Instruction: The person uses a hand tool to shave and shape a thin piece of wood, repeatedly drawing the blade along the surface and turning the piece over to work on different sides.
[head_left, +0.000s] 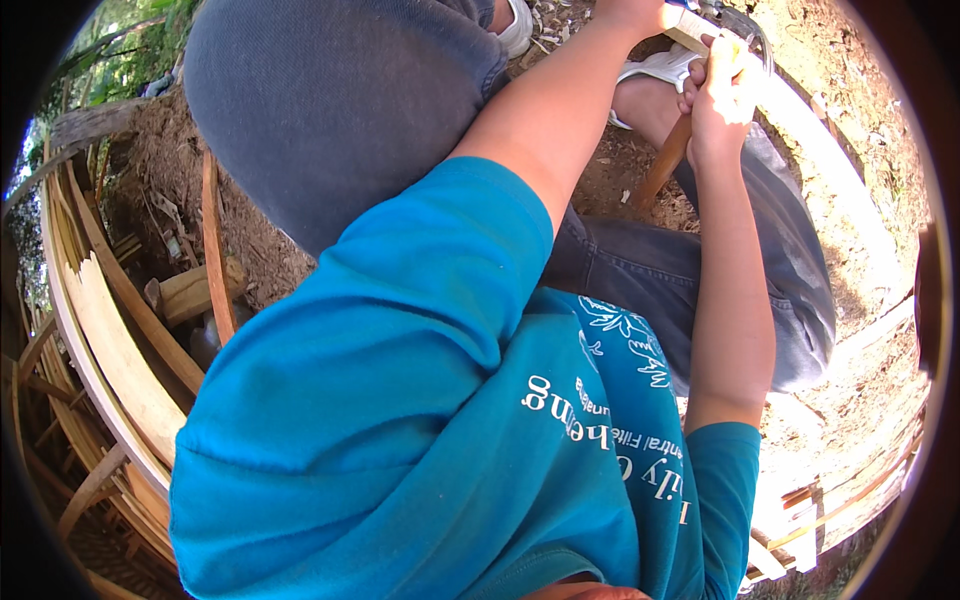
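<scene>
My left hand (632, 10) is at the top edge, partly cut off, with its fingers closed around the end of a long pale wooden strip (830, 160). The strip curves away to the right over the dirt. My right hand (720, 95) is just right of the left hand, gripping a tool with a brown wooden handle (663, 168). The handle slants down to the left. A curved metal blade (752, 32) shows above that hand, against the strip. My teal shirt and grey trousers fill the middle of the view.
A stack of long pale split strips (110, 350) bends along the left side, with brown sticks (214, 250) and a short log (185, 293) beside it. White sandals (660, 66) are on my feet. The dirt ground (870, 90) is strewn with shavings, and more strips (800, 500) lie at the lower right.
</scene>
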